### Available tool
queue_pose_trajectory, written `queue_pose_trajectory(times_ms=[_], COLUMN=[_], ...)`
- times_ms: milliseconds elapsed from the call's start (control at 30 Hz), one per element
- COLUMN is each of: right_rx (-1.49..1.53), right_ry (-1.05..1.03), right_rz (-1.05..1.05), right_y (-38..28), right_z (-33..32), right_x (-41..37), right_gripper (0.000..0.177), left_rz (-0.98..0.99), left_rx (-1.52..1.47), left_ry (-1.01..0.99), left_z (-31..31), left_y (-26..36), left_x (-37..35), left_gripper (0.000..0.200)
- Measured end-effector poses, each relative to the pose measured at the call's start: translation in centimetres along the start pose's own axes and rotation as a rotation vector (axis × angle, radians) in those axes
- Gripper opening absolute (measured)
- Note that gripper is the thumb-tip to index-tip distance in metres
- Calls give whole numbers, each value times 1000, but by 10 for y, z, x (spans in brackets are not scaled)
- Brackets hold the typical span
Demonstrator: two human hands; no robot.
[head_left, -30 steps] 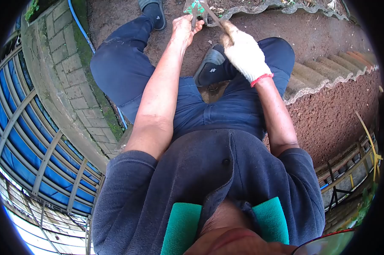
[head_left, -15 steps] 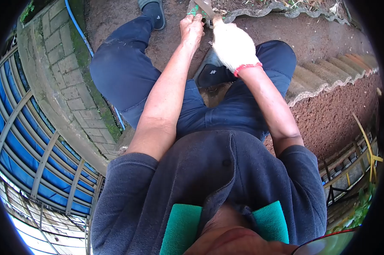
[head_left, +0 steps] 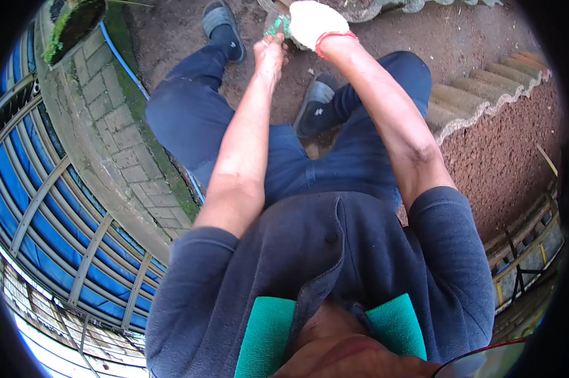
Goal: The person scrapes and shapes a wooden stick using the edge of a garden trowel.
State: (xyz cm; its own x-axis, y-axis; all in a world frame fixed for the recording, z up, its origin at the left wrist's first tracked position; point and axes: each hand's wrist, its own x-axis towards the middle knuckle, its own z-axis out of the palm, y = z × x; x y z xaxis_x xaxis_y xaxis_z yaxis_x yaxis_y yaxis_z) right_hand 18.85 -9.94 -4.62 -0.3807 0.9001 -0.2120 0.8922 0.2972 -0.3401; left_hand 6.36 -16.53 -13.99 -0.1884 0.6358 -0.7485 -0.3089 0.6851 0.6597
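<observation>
Pinched small green item (head_left: 277, 26) in bare left hand (head_left: 270, 53), far middle, over bare soil (head_left: 360, 38); kept white-gloved right hand (head_left: 311, 21) just right of it, touching; could not tell the glove's grip; sat with dark shoe (head_left: 316, 104) nearer; brick wall (head_left: 108, 126) and blue hose (head_left: 123, 57) left; corrugated edging (head_left: 486, 94) right.

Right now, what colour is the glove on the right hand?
The glove is white with a red wristband; head view.
</observation>
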Motion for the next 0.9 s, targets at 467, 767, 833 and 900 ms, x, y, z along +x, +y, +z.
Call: queue_pose_trajectory(times_ms=[467,767,833,900], right_rx=[-65,-150,-219,-161], right_ry=[-73,-110,-122,-215], right_rz=[-34,-110,-101,-6], right_y=[-8,-1,-7,-16], right_z=[-10,-21,-26,-21], right_x=[-58,-59,-73,-65], right_gripper=[22,24,27,28], left_rz=[-59,37,42,77], left_rx=[-1,166,156,162], left_ry=[-119,-120,-112,-104], left_z=[-8,-12,-8,-7], left_y=[9,8,13,13], left_x=[19,31,28,22], left_gripper=[5,8,9,11])
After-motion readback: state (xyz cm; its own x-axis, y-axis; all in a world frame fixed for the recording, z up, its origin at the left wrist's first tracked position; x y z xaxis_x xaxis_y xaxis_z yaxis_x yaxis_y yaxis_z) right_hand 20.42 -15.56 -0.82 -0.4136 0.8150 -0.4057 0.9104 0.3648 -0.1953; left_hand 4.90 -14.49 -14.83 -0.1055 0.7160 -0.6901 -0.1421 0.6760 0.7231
